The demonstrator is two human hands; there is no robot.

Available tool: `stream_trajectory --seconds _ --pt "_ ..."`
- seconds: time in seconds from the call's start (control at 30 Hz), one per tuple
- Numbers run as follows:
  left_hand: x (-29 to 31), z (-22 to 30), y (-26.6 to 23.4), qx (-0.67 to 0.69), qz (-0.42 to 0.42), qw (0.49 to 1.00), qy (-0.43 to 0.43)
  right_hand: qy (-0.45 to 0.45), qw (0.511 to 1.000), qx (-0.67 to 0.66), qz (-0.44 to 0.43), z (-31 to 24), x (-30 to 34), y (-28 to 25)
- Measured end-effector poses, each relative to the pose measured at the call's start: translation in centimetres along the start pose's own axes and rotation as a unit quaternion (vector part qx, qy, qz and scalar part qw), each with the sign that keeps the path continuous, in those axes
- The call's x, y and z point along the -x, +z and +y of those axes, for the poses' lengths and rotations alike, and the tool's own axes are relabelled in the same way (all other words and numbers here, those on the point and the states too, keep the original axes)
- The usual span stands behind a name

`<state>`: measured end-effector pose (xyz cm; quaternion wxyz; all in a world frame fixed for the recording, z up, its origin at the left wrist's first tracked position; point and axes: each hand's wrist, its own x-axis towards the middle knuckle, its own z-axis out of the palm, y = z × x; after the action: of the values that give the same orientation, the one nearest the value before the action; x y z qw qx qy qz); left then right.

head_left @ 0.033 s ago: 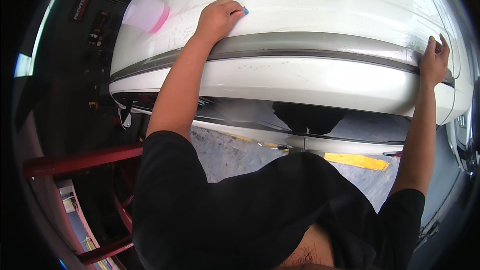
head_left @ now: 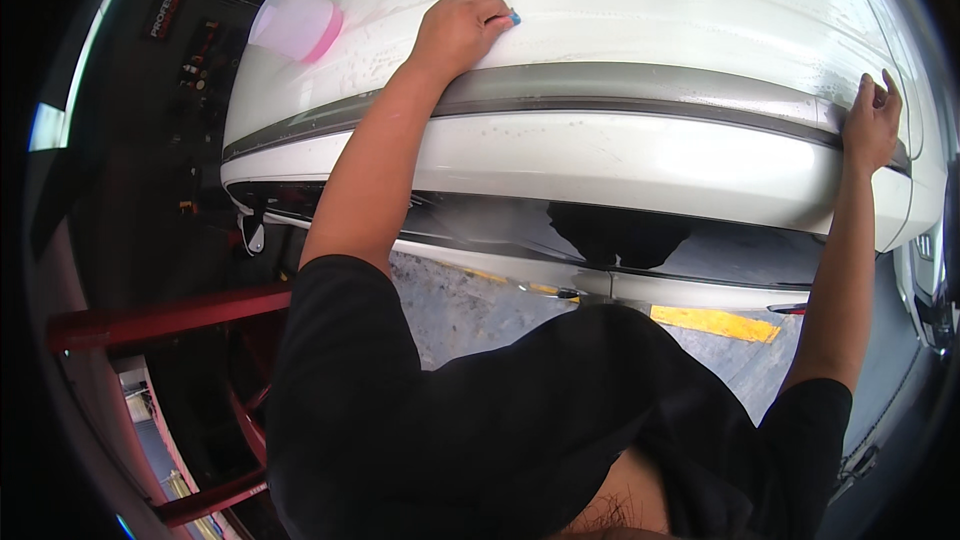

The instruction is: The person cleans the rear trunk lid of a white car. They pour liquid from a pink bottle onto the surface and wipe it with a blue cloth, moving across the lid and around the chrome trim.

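My left hand [head_left: 460, 35] is closed over the wet white car roof [head_left: 620, 10], on the far side of a grey roof rail [head_left: 620, 80]. A small blue piece [head_left: 515, 17] pokes out between its thumb and fingers; the fingers hide the rest, and its kind cannot be made out. My right hand [head_left: 872, 130] rests at the right end of the rail, fingers apart and slightly bent, holding nothing visible. To the left of my left hand, a translucent tub with a pink base [head_left: 298, 25] lies tilted on the roof.
Below the roof edge are the dark side windows [head_left: 480, 225] and a side mirror [head_left: 252, 233]. A red metal frame [head_left: 180, 317] stands at the lower left. Grey floor with a yellow stripe [head_left: 715, 322] shows between me and the car.
My left hand has slid a little to the right along the roof with the blue piece. My right hand stays at nearly the same place on the rail.
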<state>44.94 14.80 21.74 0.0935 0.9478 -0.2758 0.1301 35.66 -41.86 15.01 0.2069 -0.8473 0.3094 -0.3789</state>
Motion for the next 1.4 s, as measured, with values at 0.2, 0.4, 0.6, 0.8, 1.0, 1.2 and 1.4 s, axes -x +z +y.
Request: stream_trajectory --seconds 0.2,0.4,0.6,0.8,1.0,1.2,1.4 --pt "0.9 -2.7 -1.9 -0.153 -0.064 0.986 0.012 0.005 1.0 0.005 -0.01 0.2 -0.2 0.0" --pt "-2.4 3.4 0.2 -0.104 -0.022 0.99 0.091 0.008 1.0 -0.01 -0.001 -0.4 -0.2 -0.5" --pt "1.2 -2.8 -2.5 -0.237 -0.114 0.964 -0.031 0.009 1.0 -0.021 -0.003 -1.2 0.2 -0.5" --pt "-4.9 5.2 1.7 -0.119 -0.04 0.987 0.105 0.03 0.999 -0.013 0.011 -0.7 0.3 -1.7" --pt "-11.0 19.2 7.0 0.131 -0.113 0.98 0.102 -0.004 1.0 -0.01 -0.025 -1.9 0.4 -0.3" --pt "0.0 0.6 0.0 0.142 -0.119 0.976 -0.115 0.004 1.0 -0.022 -0.011 -0.5 0.1 -1.6" --pt "7.0 -8.5 -4.5 0.168 -0.141 0.952 -0.213 0.014 1.0 -0.006 -0.012 -1.3 0.6 -1.1"
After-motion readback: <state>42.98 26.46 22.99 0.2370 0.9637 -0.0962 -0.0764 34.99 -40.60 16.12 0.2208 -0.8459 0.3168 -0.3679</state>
